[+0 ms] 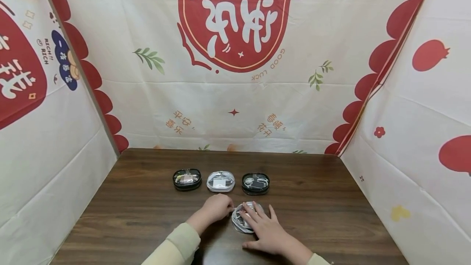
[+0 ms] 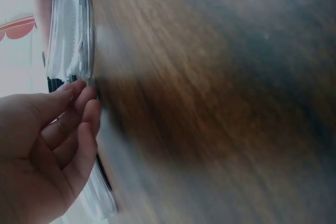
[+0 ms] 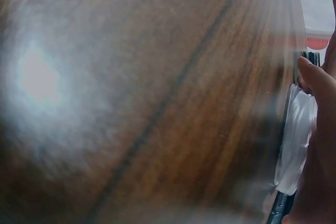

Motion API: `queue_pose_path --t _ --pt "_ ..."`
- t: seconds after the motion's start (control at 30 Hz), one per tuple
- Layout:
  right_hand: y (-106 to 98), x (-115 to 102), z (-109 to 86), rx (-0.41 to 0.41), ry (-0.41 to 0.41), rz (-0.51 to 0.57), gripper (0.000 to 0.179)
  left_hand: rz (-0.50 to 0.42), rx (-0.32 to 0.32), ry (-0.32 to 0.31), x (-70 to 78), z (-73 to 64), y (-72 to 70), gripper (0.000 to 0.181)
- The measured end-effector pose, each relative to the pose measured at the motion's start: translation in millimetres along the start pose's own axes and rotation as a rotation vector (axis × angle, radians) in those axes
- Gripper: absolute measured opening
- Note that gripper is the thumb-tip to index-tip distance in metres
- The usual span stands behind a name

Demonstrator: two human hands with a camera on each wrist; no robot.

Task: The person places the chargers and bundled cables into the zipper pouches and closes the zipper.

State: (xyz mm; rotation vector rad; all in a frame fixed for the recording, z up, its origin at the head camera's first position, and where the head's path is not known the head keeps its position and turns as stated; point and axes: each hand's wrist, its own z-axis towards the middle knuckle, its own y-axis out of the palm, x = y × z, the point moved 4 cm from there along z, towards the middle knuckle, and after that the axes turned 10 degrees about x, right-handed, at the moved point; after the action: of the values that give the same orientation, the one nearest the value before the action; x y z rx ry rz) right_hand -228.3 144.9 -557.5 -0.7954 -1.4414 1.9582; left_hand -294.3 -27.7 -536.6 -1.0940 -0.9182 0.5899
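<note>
A clear oval pouch with white edging (image 1: 240, 225) lies on the brown table in front of me. My left hand (image 1: 217, 207) is at its left end. In the left wrist view, thumb and forefinger pinch at the end of the clear pouch (image 2: 73, 30), by a small dark piece that may be a zipper pull. Spread fingers of my right hand (image 1: 266, 232) rest across the top of the pouch, the thumb out to the side. That hand hides much of the contents. The right wrist view catches the side of the pouch (image 3: 295, 135) beside the fingers.
Behind the hands stand three similar pouches in a row: a black-edged one (image 1: 187, 179) at left, a white-edged one (image 1: 220, 181) in the middle, another black-edged one (image 1: 255, 183) at right. Printed cloth walls (image 1: 235, 97) enclose the wooden table (image 1: 147, 203).
</note>
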Motion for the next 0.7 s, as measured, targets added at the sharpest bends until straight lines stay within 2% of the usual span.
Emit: queue_pose_path --t 0.27,0.4,0.5,0.63,0.7 --pt "3.3 -0.8 1.3 -0.039 0.038 -0.044 0.089 -0.076 -0.063 -0.022 2.9 -14.7 -4.2 0.019" --pt "1.7 -2.4 1.3 -0.041 0.049 -0.016 0.089 -0.054 -0.043 0.002 10.2 -22.6 -8.2 0.018" --pt "0.6 -3.5 1.7 -0.034 0.049 0.001 0.088 -0.065 -0.056 0.005 16.2 -28.3 -9.8 0.020" --pt "-0.3 -4.3 1.5 -0.021 0.061 0.006 0.086 -0.083 -0.064 -0.015 21.1 -32.9 -10.4 0.020" --pt "-1.2 -5.1 0.9 -0.016 0.070 0.010 0.086 -0.071 -0.043 -0.034 21.1 -33.8 -11.0 0.019"
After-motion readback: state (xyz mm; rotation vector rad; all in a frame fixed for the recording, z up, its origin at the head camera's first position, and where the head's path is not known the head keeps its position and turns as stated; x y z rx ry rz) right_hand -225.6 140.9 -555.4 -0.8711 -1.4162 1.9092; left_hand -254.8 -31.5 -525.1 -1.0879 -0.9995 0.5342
